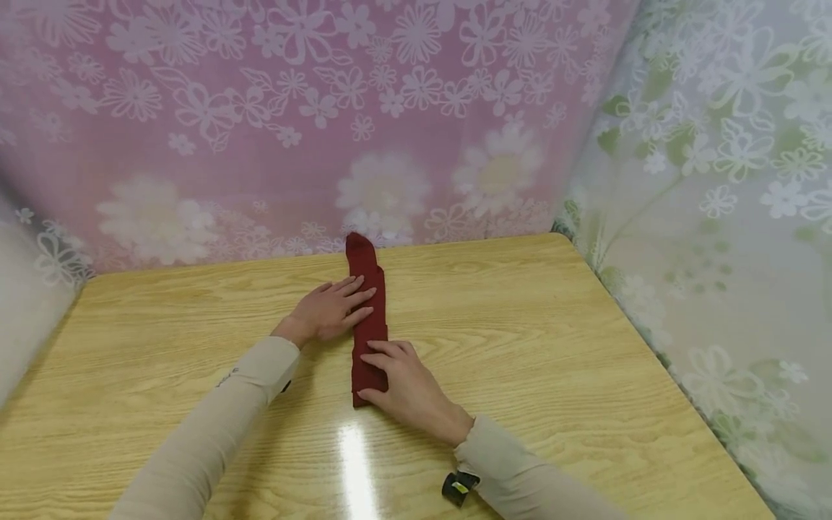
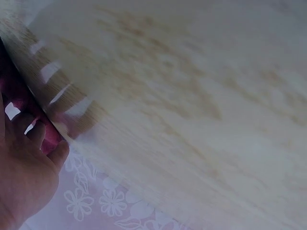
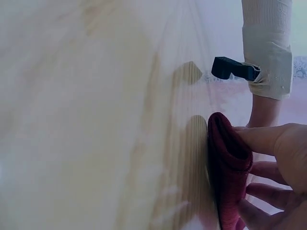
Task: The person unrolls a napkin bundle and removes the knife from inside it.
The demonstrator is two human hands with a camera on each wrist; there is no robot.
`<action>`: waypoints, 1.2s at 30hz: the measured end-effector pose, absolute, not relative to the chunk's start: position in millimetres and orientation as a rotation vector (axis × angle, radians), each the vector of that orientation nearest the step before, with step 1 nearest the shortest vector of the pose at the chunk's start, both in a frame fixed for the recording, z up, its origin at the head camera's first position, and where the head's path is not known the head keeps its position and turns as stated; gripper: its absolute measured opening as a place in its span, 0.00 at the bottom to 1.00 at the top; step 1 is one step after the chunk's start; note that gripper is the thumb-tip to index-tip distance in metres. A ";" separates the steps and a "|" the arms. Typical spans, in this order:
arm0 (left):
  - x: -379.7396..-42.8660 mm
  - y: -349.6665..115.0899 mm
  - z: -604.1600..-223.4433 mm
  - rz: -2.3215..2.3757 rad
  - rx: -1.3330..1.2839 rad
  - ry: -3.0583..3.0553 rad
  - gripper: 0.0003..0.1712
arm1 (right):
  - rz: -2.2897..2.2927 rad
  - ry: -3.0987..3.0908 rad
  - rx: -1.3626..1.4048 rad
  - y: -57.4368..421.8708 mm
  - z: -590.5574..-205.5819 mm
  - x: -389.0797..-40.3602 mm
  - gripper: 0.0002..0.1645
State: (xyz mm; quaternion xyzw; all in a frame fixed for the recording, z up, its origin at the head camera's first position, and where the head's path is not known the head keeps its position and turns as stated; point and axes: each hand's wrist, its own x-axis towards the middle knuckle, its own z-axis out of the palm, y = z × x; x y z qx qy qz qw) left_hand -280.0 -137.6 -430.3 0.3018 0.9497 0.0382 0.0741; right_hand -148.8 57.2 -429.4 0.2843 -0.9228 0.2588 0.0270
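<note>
A long, narrow, dark red folded cloth (image 1: 369, 325), shaped like a long sock, lies lengthwise on the wooden table (image 1: 195, 325). Its rounded far end reaches the table's back edge. My left hand (image 1: 328, 309) rests its spread fingers on the cloth's middle from the left. At the near end, my right hand (image 1: 412, 386) touches the cloth from the right, with thumb and fingers spaced apart. The right wrist view shows the folded, layered near end of the cloth (image 3: 230, 158) under the right thumb. Only the cloth's edge (image 2: 21, 96) shows beyond the fingers in the left wrist view.
A pink flowered curtain (image 1: 292, 166) hangs behind the table, and a pale flowered one (image 1: 708, 217) runs along its right side. Bright glare (image 1: 357, 469) marks the tabletop near the front. A black wrist device (image 1: 460, 487) sits by the right cuff.
</note>
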 end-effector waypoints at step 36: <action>-280.7 -138.1 -433.6 0.102 0.881 2.854 0.33 | 1.060 -2.838 0.822 57.5 -429.6 -146.5 0.13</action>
